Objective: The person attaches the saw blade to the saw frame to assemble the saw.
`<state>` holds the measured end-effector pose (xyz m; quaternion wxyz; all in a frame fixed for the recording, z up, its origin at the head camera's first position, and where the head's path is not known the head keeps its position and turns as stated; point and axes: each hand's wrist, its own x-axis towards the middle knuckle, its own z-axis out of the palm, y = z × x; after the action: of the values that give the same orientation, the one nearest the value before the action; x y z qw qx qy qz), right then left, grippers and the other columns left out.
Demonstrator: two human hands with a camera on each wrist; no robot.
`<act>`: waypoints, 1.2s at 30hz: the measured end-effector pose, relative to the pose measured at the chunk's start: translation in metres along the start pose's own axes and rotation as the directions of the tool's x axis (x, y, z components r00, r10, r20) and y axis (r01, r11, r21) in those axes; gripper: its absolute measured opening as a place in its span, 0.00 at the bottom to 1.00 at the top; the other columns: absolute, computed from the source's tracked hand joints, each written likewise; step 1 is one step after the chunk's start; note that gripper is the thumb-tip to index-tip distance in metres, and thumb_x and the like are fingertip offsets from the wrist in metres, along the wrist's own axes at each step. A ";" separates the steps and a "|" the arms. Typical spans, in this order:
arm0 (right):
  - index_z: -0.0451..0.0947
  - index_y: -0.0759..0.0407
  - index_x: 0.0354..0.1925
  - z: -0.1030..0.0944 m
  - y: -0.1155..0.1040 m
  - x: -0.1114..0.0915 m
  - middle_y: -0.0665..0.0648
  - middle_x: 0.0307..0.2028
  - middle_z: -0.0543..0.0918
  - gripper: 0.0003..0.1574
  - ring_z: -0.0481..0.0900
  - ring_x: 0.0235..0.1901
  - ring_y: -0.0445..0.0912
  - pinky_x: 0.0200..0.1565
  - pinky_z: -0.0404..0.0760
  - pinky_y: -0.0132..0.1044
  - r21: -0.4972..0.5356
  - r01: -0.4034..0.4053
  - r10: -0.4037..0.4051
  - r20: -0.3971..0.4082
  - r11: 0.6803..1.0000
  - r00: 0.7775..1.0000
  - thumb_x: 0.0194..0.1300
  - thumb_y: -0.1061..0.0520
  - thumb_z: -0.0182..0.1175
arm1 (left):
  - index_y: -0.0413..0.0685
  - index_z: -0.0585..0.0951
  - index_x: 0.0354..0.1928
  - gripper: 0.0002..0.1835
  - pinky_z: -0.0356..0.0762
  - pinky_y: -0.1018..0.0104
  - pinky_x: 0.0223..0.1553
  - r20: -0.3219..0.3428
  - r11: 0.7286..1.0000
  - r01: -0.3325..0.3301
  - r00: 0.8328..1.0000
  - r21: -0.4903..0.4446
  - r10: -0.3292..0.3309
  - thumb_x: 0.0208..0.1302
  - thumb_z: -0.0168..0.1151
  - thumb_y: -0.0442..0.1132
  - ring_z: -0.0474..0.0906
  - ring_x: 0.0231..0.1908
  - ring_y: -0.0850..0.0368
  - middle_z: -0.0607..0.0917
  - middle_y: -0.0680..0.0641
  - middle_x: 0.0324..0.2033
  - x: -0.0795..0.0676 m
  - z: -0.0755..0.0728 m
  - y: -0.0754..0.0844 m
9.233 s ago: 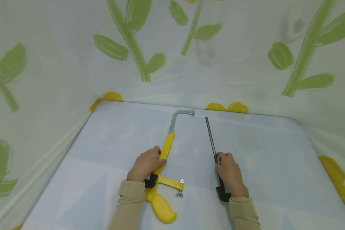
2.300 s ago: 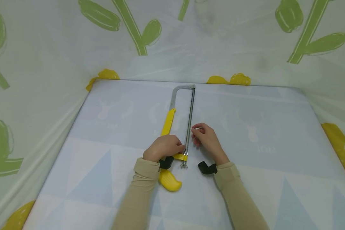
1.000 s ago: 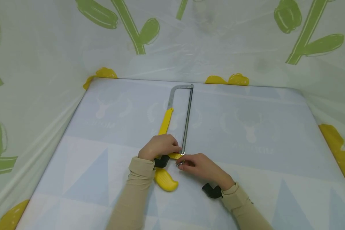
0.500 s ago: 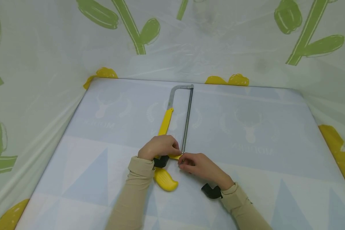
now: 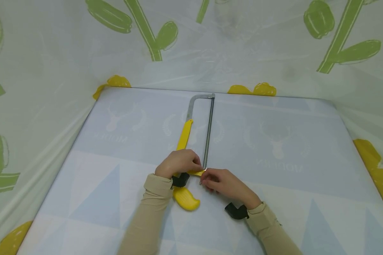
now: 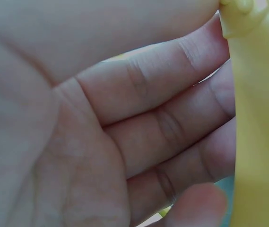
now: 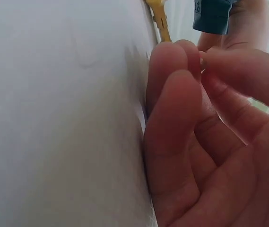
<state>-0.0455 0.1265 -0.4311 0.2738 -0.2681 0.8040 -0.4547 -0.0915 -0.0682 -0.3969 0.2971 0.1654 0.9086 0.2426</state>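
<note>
A yellow hacksaw [image 5: 184, 135] with a grey bent front end lies on the table, its dark metal blade [image 5: 209, 134] spanning both ends of the frame. My left hand [image 5: 178, 162] lies over the lower frame, thumb and forefinger pinching at the blade's near end. The yellow handle [image 6: 259, 132] runs along the right of the left wrist view, beside the fingers. My right hand [image 5: 225, 182] pinches the wing nut [image 7: 203, 63] below the yellow arm. Only a bit of metal shows between the fingertips; they hide the rest.
The table [image 5: 274, 198] has a pale cover with blue triangles and printed deer heads. A white sheet with green leaves [image 5: 319, 19] hangs behind and at both sides. A black camera mount [image 5: 236, 211] sits at the right wrist, another [image 5: 180, 180] at the left.
The blade, apart from the frame in my right hand at first, now lies along it. My right hand has moved from beside the blade down to the wing nut, its fingers shifting slightly there.
</note>
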 end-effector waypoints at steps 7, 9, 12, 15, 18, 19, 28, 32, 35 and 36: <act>0.72 0.50 0.36 -0.002 -0.004 0.000 0.50 0.24 0.78 0.05 0.73 0.21 0.43 0.24 0.74 0.35 0.021 -0.034 0.034 0.002 0.999 0.999 0.63 0.52 0.54 | 0.62 0.81 0.22 0.09 0.69 0.66 0.29 -0.001 1.000 -0.011 1.000 -0.005 0.011 0.56 0.59 0.51 0.72 0.24 0.62 0.79 0.60 0.21 -0.002 -0.001 0.000; 0.72 0.50 0.35 -0.002 -0.003 0.000 0.50 0.23 0.77 0.04 0.73 0.21 0.43 0.24 0.74 0.35 0.018 -0.051 0.051 -0.009 0.999 0.999 0.62 0.52 0.55 | 0.62 0.81 0.22 0.09 0.69 0.67 0.29 -0.002 1.000 -0.012 1.000 -0.004 0.012 0.56 0.59 0.51 0.72 0.24 0.62 0.79 0.60 0.21 -0.002 -0.001 0.000; 0.72 0.47 0.34 -0.002 0.003 0.000 0.48 0.21 0.77 0.05 0.73 0.19 0.41 0.24 0.74 0.34 0.002 -0.070 0.070 -0.028 0.998 0.997 0.61 0.49 0.56 | 0.62 0.81 0.22 0.09 0.69 0.67 0.28 -0.002 1.000 -0.012 1.000 -0.004 0.012 0.55 0.59 0.52 0.72 0.23 0.62 0.79 0.60 0.20 -0.001 -0.001 0.000; 0.74 0.45 0.32 -0.002 0.003 -0.001 0.46 0.17 0.74 0.06 0.70 0.16 0.39 0.23 0.71 0.32 -0.055 -0.079 0.076 -0.056 0.995 0.996 0.60 0.46 0.56 | 0.62 0.81 0.22 0.08 0.69 0.67 0.29 0.001 1.000 -0.011 1.000 -0.017 0.011 0.55 0.60 0.52 0.72 0.23 0.62 0.79 0.61 0.20 0.000 -0.001 0.000; 0.75 0.44 0.29 0.000 0.002 -0.001 0.45 0.13 0.71 0.10 0.67 0.13 0.38 0.21 0.68 0.31 -0.126 -0.091 0.078 -0.101 0.988 0.992 0.58 0.42 0.56 | 0.62 0.81 0.23 0.08 0.69 0.67 0.29 0.003 1.000 -0.011 1.000 -0.022 0.012 0.55 0.60 0.52 0.72 0.24 0.63 0.79 0.61 0.21 0.000 0.000 0.001; 0.76 0.44 0.28 0.001 0.001 -0.002 0.44 0.11 0.70 0.11 0.66 0.12 0.38 0.21 0.67 0.31 -0.150 -0.095 0.078 -0.118 0.984 0.990 0.58 0.40 0.56 | 0.62 0.81 0.23 0.08 0.69 0.67 0.29 0.004 1.000 -0.012 1.000 -0.019 0.012 0.55 0.59 0.52 0.72 0.24 0.63 0.79 0.61 0.21 0.000 0.000 0.000; 0.77 0.42 0.24 0.009 -0.007 0.000 0.41 0.08 0.68 0.21 0.65 0.10 0.36 0.18 0.63 0.30 -0.267 -0.138 0.088 -0.193 0.954 0.977 0.55 0.31 0.50 | 0.63 0.82 0.25 0.08 0.68 0.66 0.29 0.000 1.000 0.000 1.000 0.008 0.000 0.55 0.59 0.53 0.72 0.24 0.63 0.78 0.61 0.20 0.001 0.000 0.000; 0.76 0.41 0.23 0.009 -0.008 0.000 0.40 0.08 0.67 0.19 0.65 0.10 0.36 0.17 0.63 0.30 -0.297 -0.135 0.078 -0.195 0.945 0.978 0.57 0.33 0.50 | 0.62 0.81 0.23 0.09 0.68 0.66 0.27 -0.027 1.000 -0.007 1.000 -0.010 0.006 0.56 0.57 0.53 0.71 0.23 0.62 0.78 0.60 0.19 0.001 0.000 -0.002; 0.76 0.42 0.22 0.009 -0.007 0.000 0.40 0.09 0.67 0.17 0.64 0.10 0.35 0.17 0.63 0.29 -0.307 -0.131 0.076 -0.186 0.943 0.980 0.59 0.36 0.52 | 0.61 0.80 0.21 0.11 0.67 0.66 0.25 -0.053 1.000 -0.010 0.999 -0.022 0.008 0.56 0.57 0.53 0.70 0.21 0.62 0.76 0.58 0.17 0.001 0.000 -0.003; 0.75 0.42 0.22 0.008 -0.007 0.000 0.40 0.09 0.67 0.16 0.64 0.10 0.35 0.17 0.63 0.29 -0.307 -0.132 0.078 -0.181 0.943 0.980 0.59 0.37 0.53 | 0.61 0.80 0.21 0.11 0.67 0.67 0.25 -0.061 1.000 -0.010 0.998 -0.022 0.009 0.57 0.56 0.53 0.70 0.21 0.62 0.76 0.58 0.17 0.001 0.000 -0.003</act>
<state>-0.0386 0.1184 -0.4284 0.1831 -0.2263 0.8998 -0.3249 -0.0928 -0.0705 -0.3996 0.2701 0.1591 0.9136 0.2590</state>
